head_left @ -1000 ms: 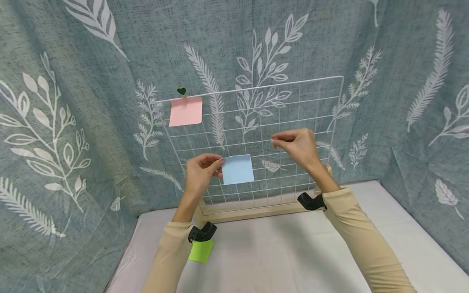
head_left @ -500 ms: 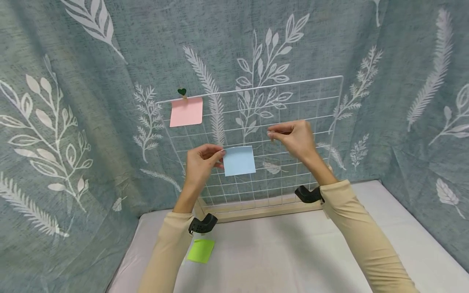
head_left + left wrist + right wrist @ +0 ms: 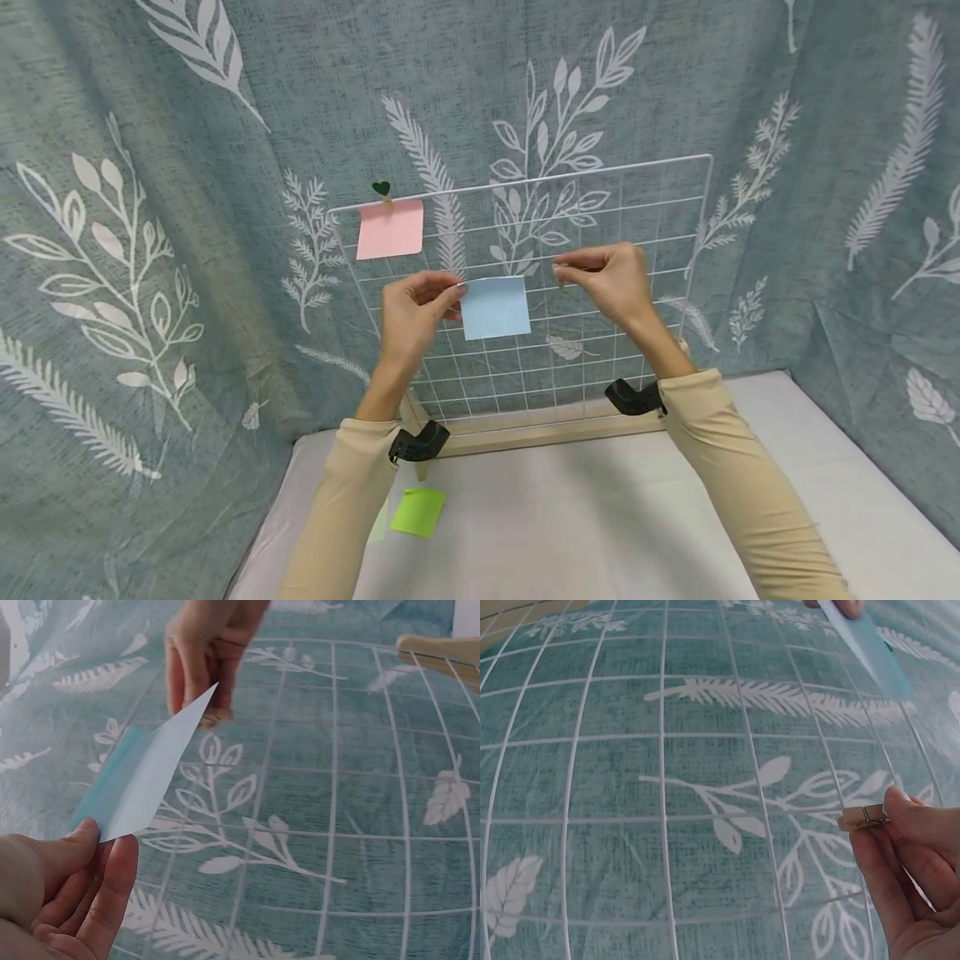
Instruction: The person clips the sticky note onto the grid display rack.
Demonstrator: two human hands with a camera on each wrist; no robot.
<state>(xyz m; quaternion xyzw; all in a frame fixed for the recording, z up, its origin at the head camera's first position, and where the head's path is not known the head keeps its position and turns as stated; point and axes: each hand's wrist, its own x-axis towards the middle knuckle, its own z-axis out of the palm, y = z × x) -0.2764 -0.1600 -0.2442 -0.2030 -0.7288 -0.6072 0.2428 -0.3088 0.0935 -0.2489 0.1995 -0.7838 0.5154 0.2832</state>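
A white wire grid (image 3: 600,168) stands in a wooden base (image 3: 555,436) on a pale table (image 3: 540,517), in front of a leaf-patterned curtain (image 3: 247,225). A pink note (image 3: 391,229) hangs at its top left corner under a peg with a dark green heart (image 3: 381,188). A bright green note (image 3: 418,512) lies on the table beside the left forearm, whose sleeve (image 3: 337,508) covers part of a paler sheet (image 3: 379,525). The left hand (image 3: 416,321) blocks some grid squares and hides the near edge of the blue note (image 3: 495,308), which it pinches upright before the grid. The right hand (image 3: 611,279), well apart from the left, pinches a small wooden clothespin (image 3: 864,817) between thumb and fingertips; in the head view the clothespin is barely visible. Both forearms reach forward and up, wrists raised above the table.
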